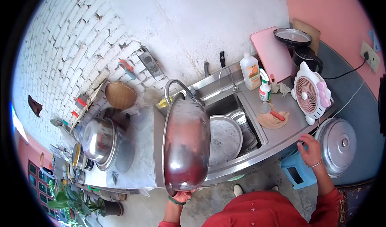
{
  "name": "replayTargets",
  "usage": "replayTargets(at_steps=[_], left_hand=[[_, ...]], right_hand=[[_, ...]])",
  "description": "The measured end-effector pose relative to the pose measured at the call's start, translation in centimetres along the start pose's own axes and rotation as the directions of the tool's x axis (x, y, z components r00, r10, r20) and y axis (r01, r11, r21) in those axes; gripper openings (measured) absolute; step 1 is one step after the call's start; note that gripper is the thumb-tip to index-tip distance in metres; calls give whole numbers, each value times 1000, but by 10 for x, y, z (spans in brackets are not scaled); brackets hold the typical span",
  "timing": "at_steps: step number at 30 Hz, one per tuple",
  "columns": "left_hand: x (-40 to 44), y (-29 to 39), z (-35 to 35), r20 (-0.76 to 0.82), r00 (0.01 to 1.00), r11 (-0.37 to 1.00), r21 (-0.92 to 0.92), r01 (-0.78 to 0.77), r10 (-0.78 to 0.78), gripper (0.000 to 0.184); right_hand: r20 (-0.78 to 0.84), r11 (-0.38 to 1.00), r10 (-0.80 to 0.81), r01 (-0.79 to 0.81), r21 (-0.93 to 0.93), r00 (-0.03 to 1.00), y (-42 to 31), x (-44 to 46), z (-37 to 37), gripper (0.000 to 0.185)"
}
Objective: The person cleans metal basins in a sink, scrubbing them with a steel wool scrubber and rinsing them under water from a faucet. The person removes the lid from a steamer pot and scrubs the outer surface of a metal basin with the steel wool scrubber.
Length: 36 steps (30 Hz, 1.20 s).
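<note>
My left hand (pixel 183 196) grips the near rim of a large stainless steel basin (pixel 187 146). The basin is tipped on its side above the left part of the sink, its rounded outside facing right. Behind it curves a metal faucet (pixel 173 83), partly covered by the basin. In the sink (pixel 261 132) sits a round pan of soapy water (pixel 223 140), with a perforated metal strainer (pixel 243 124) beside it. My right hand (pixel 310 150) is empty, fingers loosely bent and apart, in front of the counter edge, left of a large round metal lid (pixel 337 144).
Right of the sink are a spray bottle (pixel 264 88), a white jug (pixel 250 72), a red-handled scraper (pixel 275 113) on a cloth (pixel 265 121), and a white fan (pixel 310 94) with a cord. A blue stool (pixel 297 172) stands below. Metal bowls (pixel 98 140) occupy the left counter.
</note>
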<state>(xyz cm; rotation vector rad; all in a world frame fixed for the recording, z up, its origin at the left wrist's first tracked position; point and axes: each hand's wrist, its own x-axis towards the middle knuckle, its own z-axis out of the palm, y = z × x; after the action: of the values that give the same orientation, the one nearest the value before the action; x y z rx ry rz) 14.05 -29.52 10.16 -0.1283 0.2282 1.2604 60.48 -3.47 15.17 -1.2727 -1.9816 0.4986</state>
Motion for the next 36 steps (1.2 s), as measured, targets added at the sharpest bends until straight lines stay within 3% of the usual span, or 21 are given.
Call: replayTargets(at_steps=[1, 3, 5, 7, 9, 12, 14, 16, 17, 18, 19, 20, 21, 22, 23, 24, 25, 26, 28, 32, 36], left_hand=[[-4, 7, -13, 2, 1000, 1000, 0, 0, 0, 56], [-7, 20, -37, 17, 999, 999, -20, -32, 33, 54], [-5, 26, -41, 37, 999, 999, -32, -23, 24, 52], [-2, 37, -48, 58, 998, 999, -40, -13, 16, 51], [3, 51, -53, 55, 998, 1000, -20, -8, 9, 50], [13, 70, -65, 13, 1000, 998, 61, -9, 8, 48], [17, 86, -78, -97, 995, 972, 236, -6, 30, 47], [26, 103, -85, -231, 973, 920, 387, 65, 28, 46], [33, 104, -60, -263, 965, 936, 333, 114, -24, 45], [40, 112, -54, -214, 974, 963, 240, 125, -73, 43], [46, 116, -45, -291, 954, 973, 193, 128, -68, 47], [62, 114, -27, -317, 948, 996, 87, -3, 30, 61], [65, 134, -60, -179, 983, 989, 146, -9, 35, 70], [69, 139, -61, -172, 982, 996, 65, -61, 71, 70], [71, 141, -59, -251, 951, 984, 35, -177, 180, 62], [75, 143, -75, -375, 881, 958, 119, -262, 287, 56], [80, 146, -94, -484, 784, 922, 217, -321, 388, 49], [83, 144, -105, -490, 783, 924, 193, -331, 383, 49], [84, 139, -123, -611, 689, 918, 317, -240, 391, 38], [83, 119, -119, -626, 688, 917, 369, -155, 368, 32], [87, 105, -118, -620, 643, 877, 445, -183, 449, 34]], right_hand=[[70, 992, 35, -43, 121, 997, -26, 9, 11, 20], [105, 958, -78, 45, 283, 991, -69, 25, 33, 18], [71, 894, -288, 242, 378, 955, -113, 44, 49, 19], [64, 800, -420, 336, 497, 905, -151, 62, 62, 24], [-41, 714, -540, 484, 506, 841, -191, 82, 68, 30], [-192, 543, -734, 733, 409, 651, -254, 123, 66, 41], [-194, 464, -813, 813, 353, 549, -275, 147, 76, 44], [17, 363, -926, 879, 309, 376, -277, 169, 105, 40], [99, 322, -947, 895, 309, 307, -276, 179, 119, 38], [277, 480, -872, 819, 314, 404, -266, 187, 129, 35], [447, 622, -759, 730, 283, 474, -256, 192, 140, 33], [361, 684, -727, 667, 295, 585, -248, 191, 152, 35], [280, 736, -675, 599, 315, 683, -240, 187, 164, 37], [323, 731, -682, 604, 319, 656, -235, 184, 173, 37], [256, 833, -552, 511, 212, 793, -230, 182, 181, 39], [157, 913, -407, 393, 110, 900, -227, 180, 189, 40], [185, 909, -415, 403, 102, 891, -225, 179, 198, 40], [207, 945, -326, 316, 82, 922, -223, 178, 206, 37], [232, 989, -150, 147, 29, 961, -227, 175, 219, 37], [332, 1000, 29, -27, -9, 943, -210, 184, 260, 41], [491, 965, 122, -218, 143, 862, -193, 168, 311, 46]])
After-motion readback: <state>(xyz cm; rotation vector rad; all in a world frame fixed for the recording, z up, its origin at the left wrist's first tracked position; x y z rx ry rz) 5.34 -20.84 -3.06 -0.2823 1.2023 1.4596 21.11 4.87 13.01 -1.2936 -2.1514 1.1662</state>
